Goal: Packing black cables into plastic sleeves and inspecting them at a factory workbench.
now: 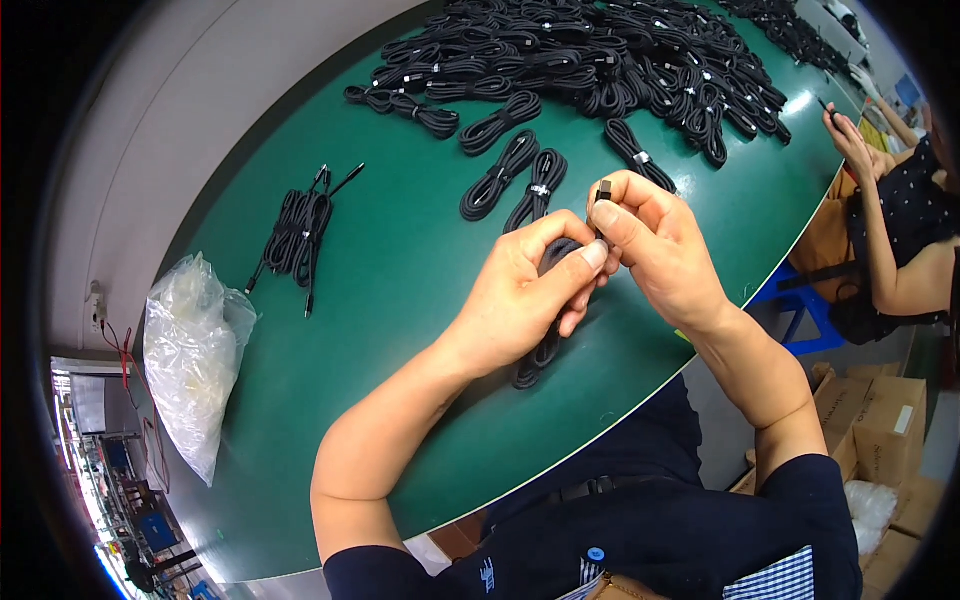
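Note:
Over the near part of the table, my left hand (530,285) is closed around a coiled black braided cable (540,362), whose lower loop hangs out beneath my fingers. Right beside it, my right hand (660,245) pinches the cable's end between thumb and fingers. A metal plug (605,190) sticks up from that pinch. My two hands touch near the fingertips, and part of the coil is hidden behind them. Just beyond them lie a bundled cable with a pale tie (541,188) and another bundle (637,157).
A large heap of bundled black cables (600,55) covers the far side of the green table (400,250). On the left lie a separate cable bundle (297,235) and a clear plastic bag (197,350). Another person (900,220) works at right, near a blue stool (800,310) and cardboard boxes (885,430).

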`<state>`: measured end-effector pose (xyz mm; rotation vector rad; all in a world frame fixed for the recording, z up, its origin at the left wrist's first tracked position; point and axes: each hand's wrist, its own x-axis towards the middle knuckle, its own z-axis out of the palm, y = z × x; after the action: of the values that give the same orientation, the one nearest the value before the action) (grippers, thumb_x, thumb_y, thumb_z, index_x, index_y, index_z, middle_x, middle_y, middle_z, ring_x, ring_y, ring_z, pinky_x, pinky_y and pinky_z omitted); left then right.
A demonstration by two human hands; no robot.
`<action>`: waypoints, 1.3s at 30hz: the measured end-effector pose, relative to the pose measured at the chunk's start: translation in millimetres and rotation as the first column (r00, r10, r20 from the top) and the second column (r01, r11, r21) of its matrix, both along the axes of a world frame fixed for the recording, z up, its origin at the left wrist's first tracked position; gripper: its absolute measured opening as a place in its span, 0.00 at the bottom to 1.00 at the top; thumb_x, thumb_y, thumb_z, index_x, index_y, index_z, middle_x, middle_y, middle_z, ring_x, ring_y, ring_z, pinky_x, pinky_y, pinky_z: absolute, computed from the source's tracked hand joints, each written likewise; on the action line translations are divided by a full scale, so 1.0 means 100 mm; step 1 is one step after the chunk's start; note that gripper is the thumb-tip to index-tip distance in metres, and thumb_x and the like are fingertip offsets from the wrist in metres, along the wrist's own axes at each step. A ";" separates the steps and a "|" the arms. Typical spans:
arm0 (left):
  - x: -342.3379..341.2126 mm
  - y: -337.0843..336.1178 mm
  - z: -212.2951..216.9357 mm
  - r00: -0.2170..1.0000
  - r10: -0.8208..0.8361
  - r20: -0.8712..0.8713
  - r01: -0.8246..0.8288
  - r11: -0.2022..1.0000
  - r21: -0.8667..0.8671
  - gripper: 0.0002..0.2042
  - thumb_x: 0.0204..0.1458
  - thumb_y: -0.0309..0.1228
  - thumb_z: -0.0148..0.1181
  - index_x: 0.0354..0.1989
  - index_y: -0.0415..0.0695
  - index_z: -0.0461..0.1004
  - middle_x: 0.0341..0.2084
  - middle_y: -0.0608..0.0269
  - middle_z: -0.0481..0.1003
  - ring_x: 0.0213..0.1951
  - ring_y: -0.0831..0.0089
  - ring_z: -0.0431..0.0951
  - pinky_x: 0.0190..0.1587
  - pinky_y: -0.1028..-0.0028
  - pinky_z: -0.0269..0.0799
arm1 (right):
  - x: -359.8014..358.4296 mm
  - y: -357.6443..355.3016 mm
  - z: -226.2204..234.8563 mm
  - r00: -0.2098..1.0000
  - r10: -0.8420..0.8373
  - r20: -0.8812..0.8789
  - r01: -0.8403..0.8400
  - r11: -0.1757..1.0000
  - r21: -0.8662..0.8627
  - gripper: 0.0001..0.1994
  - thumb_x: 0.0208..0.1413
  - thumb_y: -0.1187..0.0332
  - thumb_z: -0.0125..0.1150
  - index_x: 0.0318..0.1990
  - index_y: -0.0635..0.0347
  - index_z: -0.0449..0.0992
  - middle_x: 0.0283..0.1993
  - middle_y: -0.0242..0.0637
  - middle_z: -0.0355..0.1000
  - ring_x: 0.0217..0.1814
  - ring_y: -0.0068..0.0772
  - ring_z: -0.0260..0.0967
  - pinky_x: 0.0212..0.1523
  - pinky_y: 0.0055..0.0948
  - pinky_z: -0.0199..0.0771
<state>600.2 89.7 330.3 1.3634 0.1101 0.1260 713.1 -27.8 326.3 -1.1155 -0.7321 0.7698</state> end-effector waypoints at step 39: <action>-0.01 0.07 -0.08 0.951 0.286 0.120 -0.310 0.874 0.374 0.10 0.51 0.23 0.59 0.39 0.40 0.65 0.32 0.62 0.73 0.37 0.76 0.75 0.39 0.75 0.71 | -0.10 0.05 -0.06 0.941 -0.227 0.252 0.236 0.972 -0.008 0.18 0.48 0.74 0.67 0.44 0.63 0.65 0.33 0.31 0.70 0.33 0.15 0.67 0.34 0.16 0.69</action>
<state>598.8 97.1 322.3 1.7330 0.2555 0.4709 703.3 -22.3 320.4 -1.3221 -0.7814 0.4489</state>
